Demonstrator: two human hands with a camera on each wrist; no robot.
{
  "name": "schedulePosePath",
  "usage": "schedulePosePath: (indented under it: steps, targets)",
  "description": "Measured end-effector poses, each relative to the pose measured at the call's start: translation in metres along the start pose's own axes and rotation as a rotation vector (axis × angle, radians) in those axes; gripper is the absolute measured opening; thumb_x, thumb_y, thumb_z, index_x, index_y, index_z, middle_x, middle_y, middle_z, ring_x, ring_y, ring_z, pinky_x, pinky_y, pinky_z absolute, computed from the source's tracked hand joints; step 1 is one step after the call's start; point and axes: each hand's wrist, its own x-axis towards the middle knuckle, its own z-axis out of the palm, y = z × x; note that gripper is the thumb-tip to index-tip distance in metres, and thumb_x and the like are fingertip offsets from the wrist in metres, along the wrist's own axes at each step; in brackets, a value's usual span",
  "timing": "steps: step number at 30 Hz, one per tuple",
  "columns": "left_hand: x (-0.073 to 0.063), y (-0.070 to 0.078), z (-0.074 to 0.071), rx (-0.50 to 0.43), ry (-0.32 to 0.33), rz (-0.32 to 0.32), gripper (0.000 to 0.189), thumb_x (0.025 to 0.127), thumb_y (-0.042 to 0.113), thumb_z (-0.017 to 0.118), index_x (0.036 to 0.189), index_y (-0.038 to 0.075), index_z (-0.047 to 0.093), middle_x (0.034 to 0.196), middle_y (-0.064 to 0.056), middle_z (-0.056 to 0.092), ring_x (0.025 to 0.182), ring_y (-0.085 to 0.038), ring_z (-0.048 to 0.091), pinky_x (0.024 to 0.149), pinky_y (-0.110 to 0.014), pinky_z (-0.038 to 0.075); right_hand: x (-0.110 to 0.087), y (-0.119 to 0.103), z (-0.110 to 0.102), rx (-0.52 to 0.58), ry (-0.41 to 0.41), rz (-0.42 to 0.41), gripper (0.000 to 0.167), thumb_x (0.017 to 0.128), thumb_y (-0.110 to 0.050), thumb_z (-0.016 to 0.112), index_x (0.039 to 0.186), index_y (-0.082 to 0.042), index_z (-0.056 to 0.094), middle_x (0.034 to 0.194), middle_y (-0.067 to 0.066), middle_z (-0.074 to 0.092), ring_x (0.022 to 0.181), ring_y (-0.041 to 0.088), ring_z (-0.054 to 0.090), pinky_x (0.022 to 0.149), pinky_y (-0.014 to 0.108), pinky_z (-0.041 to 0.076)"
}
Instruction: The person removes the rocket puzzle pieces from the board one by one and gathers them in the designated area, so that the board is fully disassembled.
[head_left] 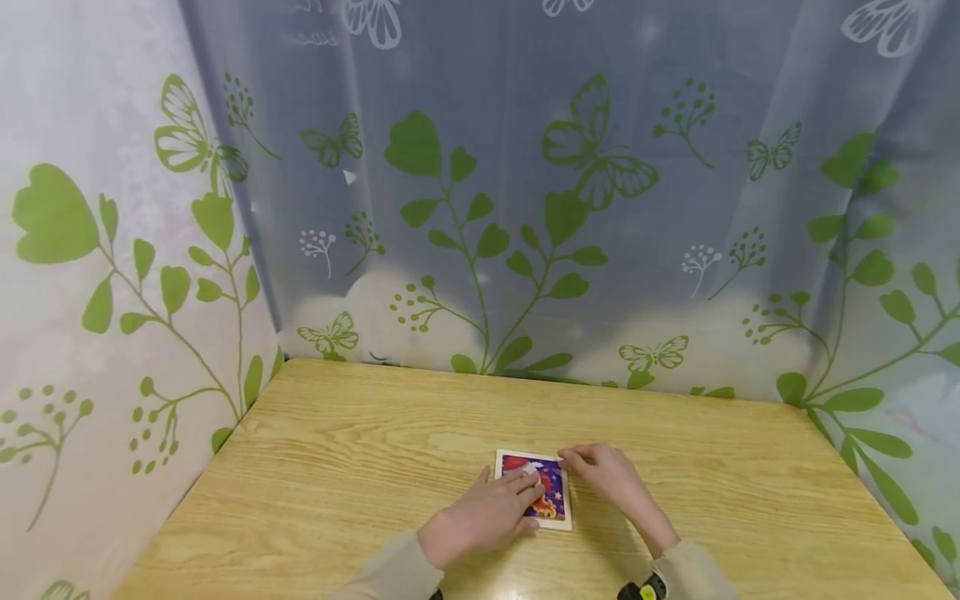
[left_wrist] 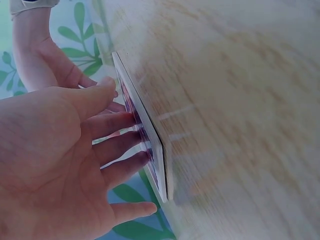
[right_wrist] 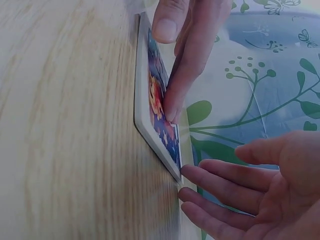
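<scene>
A square picture board with a pale border lies flat on the table. Its print is purple, red and orange, with yellow stars. My left hand reaches over it from the left, with extended fingertips touching the picture and hiding its middle. In the left wrist view, the left thumb is lifted off the board. My right hand is at the board's upper right corner. In the right wrist view, its fingers extend loosely, tips right at the border, with the thumb held apart.
The wood-grain table extends around the board on all sides. Behind it hangs a curtain printed with green leaves and butterflies, and similar cloth covers both sides. A black wrist strap shows at the right sleeve.
</scene>
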Motion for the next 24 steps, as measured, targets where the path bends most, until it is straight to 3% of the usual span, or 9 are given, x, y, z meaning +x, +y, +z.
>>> schedulePosePath:
  steps: [13, 24]
  targets:
    - [0.0003, 0.0039, -0.0018, 0.027, -0.002, -0.029, 0.055, 0.104, 0.046, 0.051, 0.154, 0.023, 0.045, 0.161, 0.007, 0.037, 0.149, -0.015, 0.034, 0.118, -0.055, 0.033, -0.0008, -0.0046, 0.0009, -0.004, 0.0, 0.001, 0.03, 0.103, -0.022, 0.058, 0.115, -0.001, 0.076, 0.113, 0.017, 0.074, 0.116, 0.041, 0.065, 0.099, 0.058, 0.05]
    - [0.002, 0.0035, -0.0037, 0.014, -0.002, -0.018, 0.054, 0.104, 0.045, 0.052, 0.153, 0.023, 0.047, 0.16, 0.007, 0.038, 0.148, -0.015, 0.035, 0.118, -0.056, 0.033, 0.0001, -0.0005, 0.0013, 0.087, 0.015, 0.044, 0.034, 0.104, -0.024, 0.056, 0.119, 0.003, 0.072, 0.102, 0.01, 0.078, 0.115, 0.038, 0.066, 0.1, 0.056, 0.049]
